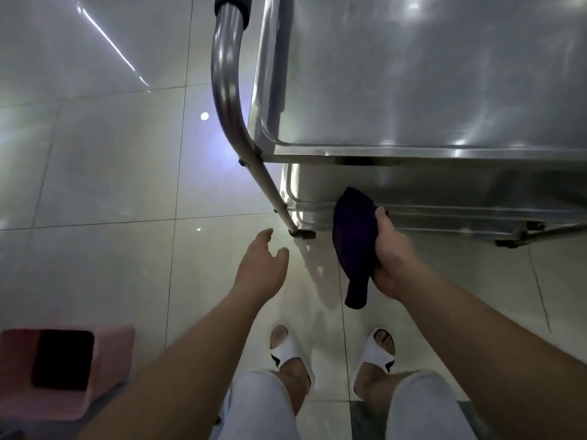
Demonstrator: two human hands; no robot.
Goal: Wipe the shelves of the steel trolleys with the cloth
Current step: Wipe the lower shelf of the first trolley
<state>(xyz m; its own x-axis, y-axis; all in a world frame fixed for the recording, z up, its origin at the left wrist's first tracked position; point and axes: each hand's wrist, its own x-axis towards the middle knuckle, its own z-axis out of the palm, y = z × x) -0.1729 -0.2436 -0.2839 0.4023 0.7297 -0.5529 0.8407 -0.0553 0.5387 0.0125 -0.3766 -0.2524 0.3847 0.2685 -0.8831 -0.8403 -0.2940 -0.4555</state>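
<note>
A steel trolley (428, 150) fills the upper right, with its shiny top shelf nearest the camera and lower shelves (444, 198) showing beneath its front rim. My right hand (392, 258) grips a dark purple cloth (352, 236) bunched just in front of the lower shelf's edge, one end hanging down. To the left of the trolley's corner leg, my left hand (260, 268) hovers with fingers apart and holds nothing. The trolley's curved tube handle (225, 90) runs down its left side.
Glossy pale floor tiles (104, 173) spread to the left and below. A pink stool or box with a dark square top (63, 360) stands at the lower left. My feet in white slippers (292, 350) stand close to the trolley's front.
</note>
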